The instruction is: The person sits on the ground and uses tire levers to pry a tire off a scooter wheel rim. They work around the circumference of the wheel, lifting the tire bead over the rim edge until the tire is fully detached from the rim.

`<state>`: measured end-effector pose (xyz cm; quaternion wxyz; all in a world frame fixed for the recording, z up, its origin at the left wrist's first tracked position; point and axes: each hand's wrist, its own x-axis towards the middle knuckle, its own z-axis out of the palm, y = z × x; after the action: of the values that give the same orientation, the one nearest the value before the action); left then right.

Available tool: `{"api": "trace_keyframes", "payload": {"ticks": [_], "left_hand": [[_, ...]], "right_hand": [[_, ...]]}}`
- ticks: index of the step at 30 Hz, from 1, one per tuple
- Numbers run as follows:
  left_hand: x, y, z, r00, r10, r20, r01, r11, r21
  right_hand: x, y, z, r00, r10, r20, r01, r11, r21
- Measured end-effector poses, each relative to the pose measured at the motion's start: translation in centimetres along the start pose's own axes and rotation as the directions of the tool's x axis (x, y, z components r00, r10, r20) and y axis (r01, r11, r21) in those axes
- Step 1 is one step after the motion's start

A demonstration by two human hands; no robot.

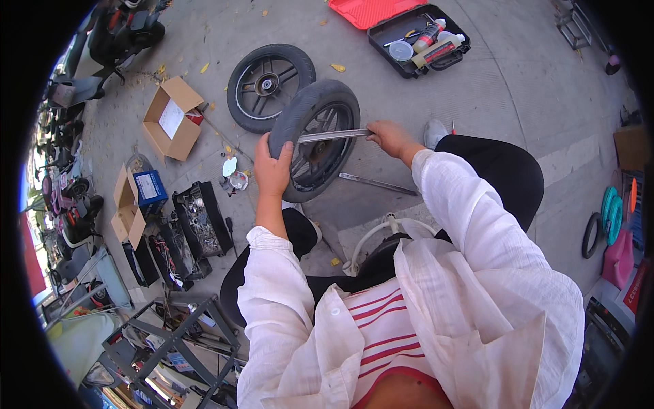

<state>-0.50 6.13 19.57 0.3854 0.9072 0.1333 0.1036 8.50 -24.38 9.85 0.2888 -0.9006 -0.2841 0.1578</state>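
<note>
I'm out on grey paved ground [477, 82], scooters parked along the left edge. Two small black scooter wheels: one with its tyre stands upright before my knees [315, 140], the other lies flat on the paving just behind it [269, 85]. My left hand [272, 169] clasps the upright tyre's tread. My right hand [388, 138] is wrapped around a flat steel tyre lever [334, 135] laid across the rim. A second lever [378, 183] lies on the ground. Two open cardboard boxes [170, 117] sit left; one open black-and-red tool case [409, 27] lies ahead.

Lever tip [303, 138] behind the tyre [306, 112]; toolbox lid [368, 10] cut by the top edge.
</note>
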Motion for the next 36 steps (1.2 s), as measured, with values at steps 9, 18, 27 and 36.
{"api": "trace_keyframes", "payload": {"ticks": [9,18,27,36], "left_hand": [[-0.2,1.9,-1.0,0.984,-0.108,0.142,0.11,0.994,-0.002],[1.2,9.4,0.4,0.956,-0.128,0.264,0.025,0.933,0.36],[3.3,13.3,3.0,0.912,-0.278,0.3,-0.012,0.716,0.698],[1.4,12.2,0.8,0.949,-0.149,0.279,0.02,0.908,0.419]], "right_hand": [[1.9,-0.7,-19.7,0.991,-0.032,0.129,0.119,0.643,-0.757],[-8.8,-9.8,-27.8,0.918,0.392,0.054,-0.316,0.809,-0.495],[-7.8,-9.0,-28.0,0.916,0.4,-0.036,-0.381,0.838,-0.391],[-4.7,-8.3,-27.9,0.9,0.383,-0.207,-0.426,0.875,-0.232]]}}
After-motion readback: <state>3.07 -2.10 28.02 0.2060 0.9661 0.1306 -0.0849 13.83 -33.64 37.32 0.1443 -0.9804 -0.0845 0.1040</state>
